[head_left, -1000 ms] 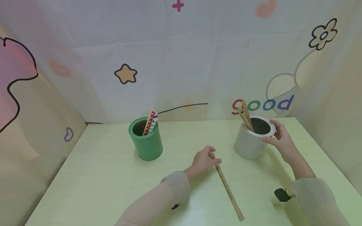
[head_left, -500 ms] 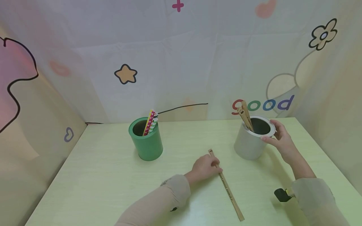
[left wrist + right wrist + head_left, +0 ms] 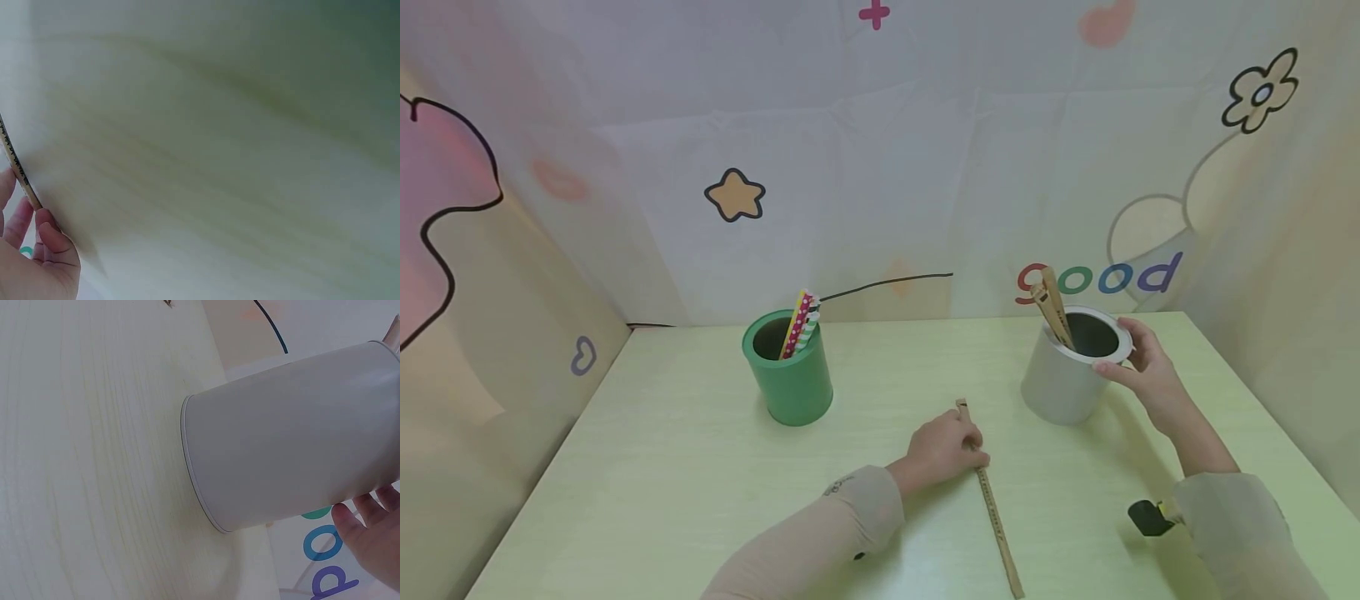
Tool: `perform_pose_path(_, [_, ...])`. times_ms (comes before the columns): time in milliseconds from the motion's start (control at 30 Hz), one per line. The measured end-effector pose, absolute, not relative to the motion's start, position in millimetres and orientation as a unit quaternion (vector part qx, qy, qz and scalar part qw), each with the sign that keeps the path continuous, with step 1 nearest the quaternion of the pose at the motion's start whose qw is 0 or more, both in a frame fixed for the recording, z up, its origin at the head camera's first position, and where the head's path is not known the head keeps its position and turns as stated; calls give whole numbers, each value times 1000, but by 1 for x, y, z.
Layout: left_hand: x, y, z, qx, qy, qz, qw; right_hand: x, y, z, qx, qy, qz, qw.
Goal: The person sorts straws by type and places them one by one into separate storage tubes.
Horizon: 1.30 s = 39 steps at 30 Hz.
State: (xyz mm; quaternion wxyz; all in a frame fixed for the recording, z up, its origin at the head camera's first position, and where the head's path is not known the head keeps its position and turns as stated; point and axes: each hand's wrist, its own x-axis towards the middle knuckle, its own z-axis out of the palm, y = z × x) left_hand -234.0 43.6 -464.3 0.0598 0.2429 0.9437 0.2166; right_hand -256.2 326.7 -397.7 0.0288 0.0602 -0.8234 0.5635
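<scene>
On pale green table (image 3: 700,467): your left hand (image 3: 942,450) pinches long wooden stick (image 3: 992,508) near its far end; stick lies flat on table, between green cup and white cup, nearer you. Your right hand (image 3: 1142,375) curls around rim of white cup (image 3: 1060,383); two wooden sticks (image 3: 1051,315) stand inside, leaning left. Green cup (image 3: 790,375) holds patterned straws (image 3: 801,323). Backdrop behind white cup reads "good" (image 3: 1097,279). Dark print runs along stick, illegible.
</scene>
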Motion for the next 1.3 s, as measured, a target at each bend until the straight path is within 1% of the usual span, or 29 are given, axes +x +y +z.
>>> perform_pose_path(200, [-235,43,-460,228,945,225,68,-256,326,-397,57,-831,552,28])
perform_pose_path(333, [-237,43,-460,213,933,281,77,-256,326,-396,58,-832,551,29])
perform_pose_path(467, [-239,42,-459,174,923,329,98,-255,326,-396,58,-833,549,28])
perform_pose_path(667, [-242,43,-456,129,932,320,108,-255,326,-396,58,-833,550,25])
perform_pose_path(900, [-244,45,-455,116,935,320,104,-255,326,-396,56,-830,555,25])
perform_pose_path(1300, [-238,48,-451,74,930,339,118,-255,326,-398,70,-821,566,33])
